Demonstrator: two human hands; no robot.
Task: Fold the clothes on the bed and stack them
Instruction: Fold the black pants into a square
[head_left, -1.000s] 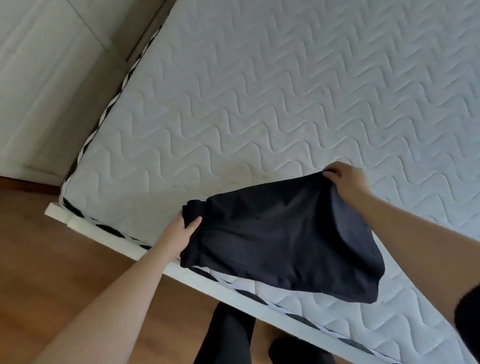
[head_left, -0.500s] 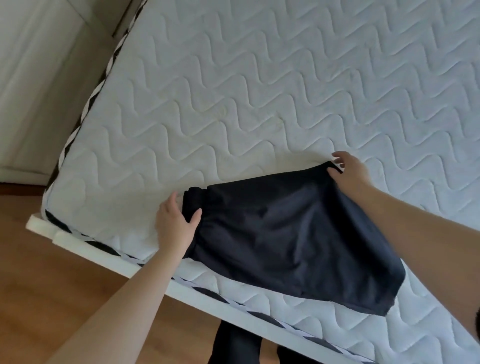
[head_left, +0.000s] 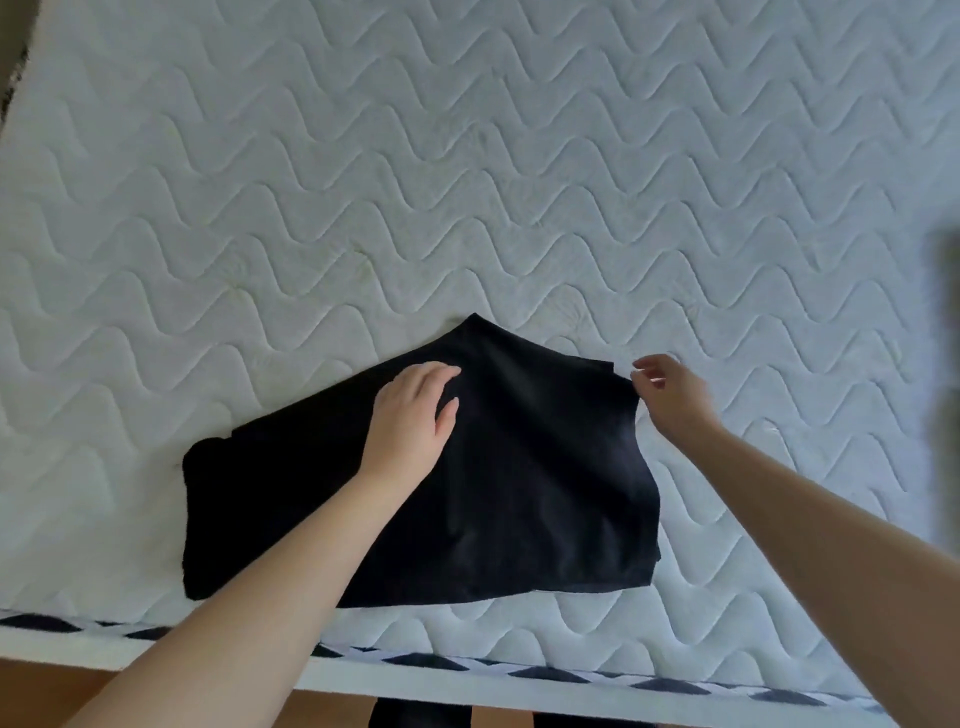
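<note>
A black pair of shorts (head_left: 519, 499) lies flat on the white quilted mattress (head_left: 467, 182), near its front edge, with the waistband at the left. My left hand (head_left: 413, 418) rests palm down on the upper middle of the shorts, fingers straight. My right hand (head_left: 672, 397) hovers just off the garment's upper right corner, fingers loosely curled and holding nothing.
The mattress edge has a black-and-white patterned band (head_left: 467, 665) over a white bed frame. Wooden floor (head_left: 47, 696) shows below. A dark blurred shape (head_left: 943, 364) sits at the right edge of view.
The shorts were laid down flat on the mattress. My left hand let go of the waistband and moved onto the cloth's middle. My right hand released the right corner.
</note>
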